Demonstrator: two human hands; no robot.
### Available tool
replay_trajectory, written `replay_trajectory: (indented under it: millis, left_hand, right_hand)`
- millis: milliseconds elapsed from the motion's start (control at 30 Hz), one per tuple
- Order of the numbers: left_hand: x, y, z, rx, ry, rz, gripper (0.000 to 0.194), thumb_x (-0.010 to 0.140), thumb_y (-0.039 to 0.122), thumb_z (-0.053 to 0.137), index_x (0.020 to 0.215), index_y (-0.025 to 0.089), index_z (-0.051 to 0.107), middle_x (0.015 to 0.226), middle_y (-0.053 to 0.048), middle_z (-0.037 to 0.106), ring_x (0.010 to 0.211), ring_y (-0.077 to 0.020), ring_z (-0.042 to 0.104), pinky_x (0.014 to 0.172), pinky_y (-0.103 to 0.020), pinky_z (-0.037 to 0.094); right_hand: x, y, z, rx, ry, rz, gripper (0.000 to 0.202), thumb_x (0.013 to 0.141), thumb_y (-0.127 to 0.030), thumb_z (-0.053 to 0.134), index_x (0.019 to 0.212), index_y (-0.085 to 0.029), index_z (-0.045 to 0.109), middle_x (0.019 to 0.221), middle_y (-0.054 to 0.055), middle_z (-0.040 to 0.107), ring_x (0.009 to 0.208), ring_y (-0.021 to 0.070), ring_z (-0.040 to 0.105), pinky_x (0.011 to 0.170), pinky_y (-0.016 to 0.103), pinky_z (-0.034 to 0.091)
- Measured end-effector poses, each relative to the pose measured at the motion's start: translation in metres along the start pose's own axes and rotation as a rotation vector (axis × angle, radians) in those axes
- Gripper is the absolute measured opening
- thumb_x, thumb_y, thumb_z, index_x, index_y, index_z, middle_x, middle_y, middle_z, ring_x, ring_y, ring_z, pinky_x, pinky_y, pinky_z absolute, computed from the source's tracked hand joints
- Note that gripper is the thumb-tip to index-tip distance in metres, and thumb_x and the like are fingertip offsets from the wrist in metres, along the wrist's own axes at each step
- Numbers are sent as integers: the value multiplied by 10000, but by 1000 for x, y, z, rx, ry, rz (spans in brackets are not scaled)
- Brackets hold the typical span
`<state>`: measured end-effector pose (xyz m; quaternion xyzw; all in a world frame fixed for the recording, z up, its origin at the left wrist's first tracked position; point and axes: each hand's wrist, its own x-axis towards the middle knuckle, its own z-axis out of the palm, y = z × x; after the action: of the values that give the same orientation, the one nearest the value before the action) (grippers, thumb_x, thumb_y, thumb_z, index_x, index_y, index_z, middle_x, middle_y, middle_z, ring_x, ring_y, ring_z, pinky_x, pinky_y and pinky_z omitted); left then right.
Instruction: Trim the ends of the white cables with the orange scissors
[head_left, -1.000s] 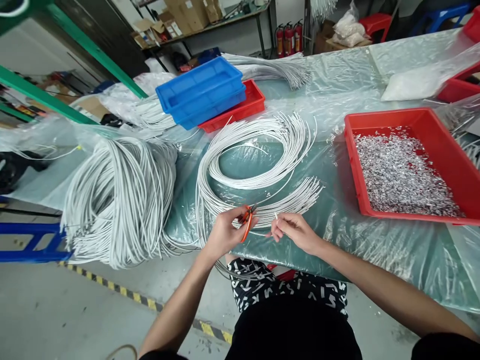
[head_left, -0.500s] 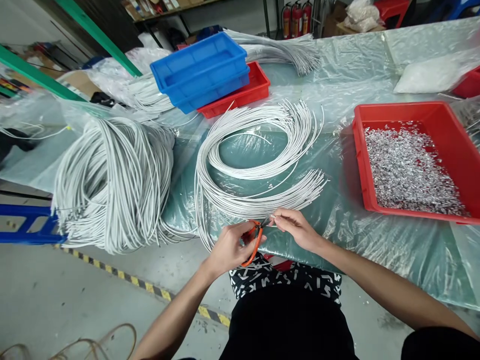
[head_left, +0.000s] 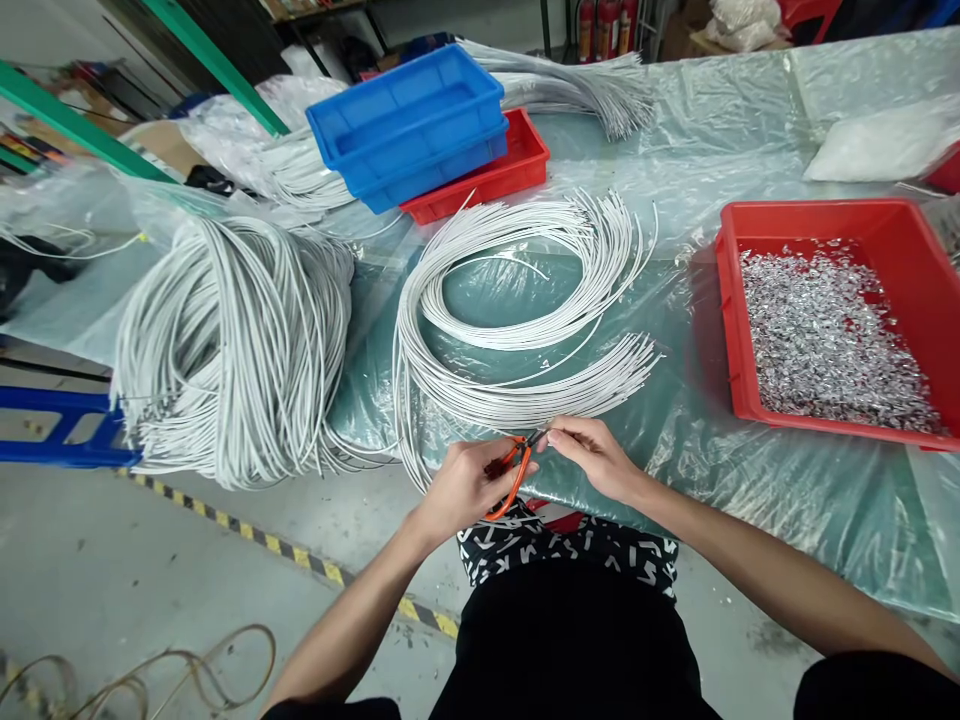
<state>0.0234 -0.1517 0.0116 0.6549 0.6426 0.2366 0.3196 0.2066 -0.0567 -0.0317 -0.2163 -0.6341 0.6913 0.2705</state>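
Observation:
My left hand (head_left: 471, 484) is closed around orange-handled pliers (head_left: 517, 478), whose dark jaws point up and right. At the jaw tips, the fingers of my right hand (head_left: 589, 452) are pinched together; whatever small piece they hold is too small to make out. Just beyond both hands a bundle of white cables (head_left: 525, 395) curves over the table edge, its cut ends fanned to the right. Behind it lies a looped coil of the same white cables (head_left: 510, 335).
To the left a large heap of white cable (head_left: 240, 350) overhangs the edge. A red tray (head_left: 840, 432) with many small shiny metal pieces stands right. Stacked blue trays (head_left: 409, 150) rest on a red tray (head_left: 517, 165) behind. Plastic sheeting (head_left: 697, 380) covers the table (head_left: 810, 510).
The camera view has shifted slightly, so the scene sits a little higher and further right. Both hands stay together at the pliers' tip with nearly the same grip.

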Motion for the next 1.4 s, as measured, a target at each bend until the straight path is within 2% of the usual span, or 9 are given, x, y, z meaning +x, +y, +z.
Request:
replay_trajectory:
  millis: [333, 533, 633, 733, 800, 900, 1067, 1400]
  left_hand:
    - [0, -1, 1, -18, -6, 21, 383, 933, 398, 561, 652, 139, 532, 591, 52, 343, 563, -79, 259, 497, -213, 259]
    - [-2, 0, 0, -45, -10, 5, 381, 926, 427, 563, 699, 124, 610, 585, 41, 357, 563, -82, 248, 489, -219, 247]
    - [-3, 1, -1, -55, -14, 1, 396, 926, 441, 560, 718, 114, 641, 572, 33, 388, 551, -80, 268, 487, -218, 255]
    - [-5, 1, -1, -74, -14, 3, 375, 928, 426, 561, 782, 105, 688, 590, 8, 490, 537, -81, 325, 474, -217, 279]
    - [-6, 0, 0, -93, -9, 8, 368, 924, 421, 565, 790, 106, 700, 608, -8, 545, 531, -85, 366, 464, -213, 298]
    - [-11, -2, 5, -140, 1, -1, 361, 915, 415, 580, 777, 105, 704, 603, -12, 567, 516, -84, 402, 447, -203, 310]
    - [-22, -5, 17, -249, 15, -78, 308, 909, 359, 601, 762, 106, 700, 531, 18, 511, 470, -70, 417, 439, -191, 327]
    - [-43, 2, 35, -381, 111, -155, 283, 893, 348, 629, 771, 99, 689, 516, 7, 542, 460, -85, 461, 455, -201, 365]
  right_hand:
    - [1, 0, 0, 18, -22, -2, 434, 941, -540, 520, 782, -168, 677, 683, 5, 534, 636, 133, 434, 599, 267, 314]
    - [1, 0, -5, 54, -58, 0, 414, 962, -511, 505, 829, -180, 714, 631, -10, 480, 584, 123, 398, 565, 261, 321]
    - [2, -1, -8, 50, -53, -23, 382, 950, -488, 539, 835, -178, 731, 662, 6, 535, 615, 133, 475, 584, 261, 368]
    - [3, -1, -8, 27, -35, -63, 339, 933, -440, 586, 771, -182, 734, 719, 31, 609, 696, 158, 571, 654, 281, 425]
    - [2, -1, -7, 13, -11, -84, 313, 927, -405, 603, 745, -189, 737, 698, 30, 621, 707, 166, 584, 675, 293, 435]
    - [0, -1, -3, -18, 31, -114, 254, 918, -362, 624, 782, -194, 758, 699, 36, 646, 712, 171, 576, 683, 302, 435]
    - [-6, -3, 3, -82, 60, -172, 193, 918, -312, 634, 832, -200, 765, 751, 53, 682, 763, 188, 582, 719, 329, 445]
    - [-11, -8, 14, -295, 87, -348, 130, 915, -208, 623, 861, -209, 742, 719, 48, 684, 745, 196, 566, 733, 369, 458]
